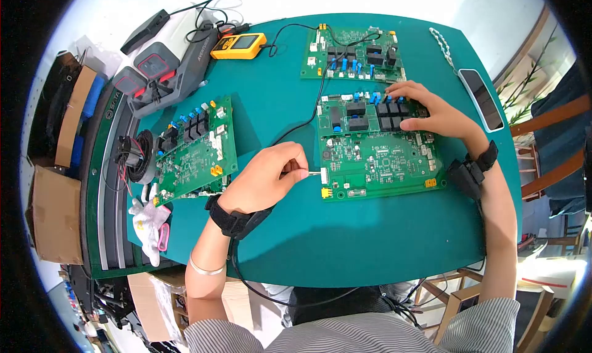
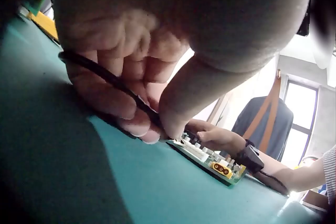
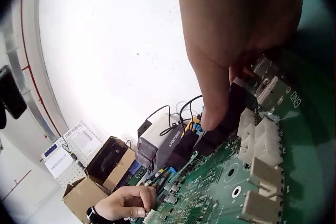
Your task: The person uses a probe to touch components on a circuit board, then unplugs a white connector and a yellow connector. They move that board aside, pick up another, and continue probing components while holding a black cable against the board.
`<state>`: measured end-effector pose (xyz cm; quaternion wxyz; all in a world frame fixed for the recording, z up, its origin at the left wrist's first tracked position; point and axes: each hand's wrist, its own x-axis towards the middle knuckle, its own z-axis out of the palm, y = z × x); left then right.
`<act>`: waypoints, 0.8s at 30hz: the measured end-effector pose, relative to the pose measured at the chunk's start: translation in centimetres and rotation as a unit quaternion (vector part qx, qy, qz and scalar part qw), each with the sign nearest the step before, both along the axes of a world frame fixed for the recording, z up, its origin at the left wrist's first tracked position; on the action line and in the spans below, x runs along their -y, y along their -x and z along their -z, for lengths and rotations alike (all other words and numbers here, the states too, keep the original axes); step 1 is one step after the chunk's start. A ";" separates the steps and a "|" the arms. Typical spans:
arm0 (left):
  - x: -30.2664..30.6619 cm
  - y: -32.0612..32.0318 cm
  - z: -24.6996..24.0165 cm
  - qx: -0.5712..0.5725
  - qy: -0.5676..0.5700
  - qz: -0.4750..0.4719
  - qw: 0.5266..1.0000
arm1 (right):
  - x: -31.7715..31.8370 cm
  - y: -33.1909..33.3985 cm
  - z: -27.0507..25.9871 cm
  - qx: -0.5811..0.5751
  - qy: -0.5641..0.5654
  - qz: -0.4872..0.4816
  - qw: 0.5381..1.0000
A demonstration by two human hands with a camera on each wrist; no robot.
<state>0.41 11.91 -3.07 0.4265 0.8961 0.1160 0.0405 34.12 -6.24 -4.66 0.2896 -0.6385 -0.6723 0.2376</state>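
My left hand [image 1: 271, 171] pinches a black cable [image 2: 107, 74] between thumb and fingers. A thin metal tip [image 1: 314, 173] juts from the fingertips, right at the white connector [image 1: 325, 176] on the left edge of a green circuit board [image 1: 394, 183]. This board lies flat, its components facing up. My right hand [image 1: 441, 112] rests over the same board's far right part. Its thumb [image 3: 214, 116] presses by the black relays [image 1: 390, 115], with the other fingers reaching over their far side. The cable runs from my left hand toward the back of the table.
A second board [image 1: 354, 57] lies behind; a third [image 1: 197, 149] stands on the left, near a coil [image 1: 143, 159] and white glove [image 1: 148, 220]. A yellow meter [image 1: 239, 46] sits by the grey case [image 1: 179, 69]. A phone [image 1: 481, 99] and beaded strap [image 1: 441, 46] lie right.
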 end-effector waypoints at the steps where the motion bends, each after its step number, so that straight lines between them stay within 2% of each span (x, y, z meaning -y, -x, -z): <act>1: 0.0 0.0 -0.1 -0.006 0.003 -0.002 1.000 | 0.0 0.0 0.0 0.000 0.000 0.000 1.000; 24: 0.1 0.2 -0.3 -0.006 0.010 0.005 1.000 | 0.1 0.2 0.2 0.008 -0.025 0.008 1.000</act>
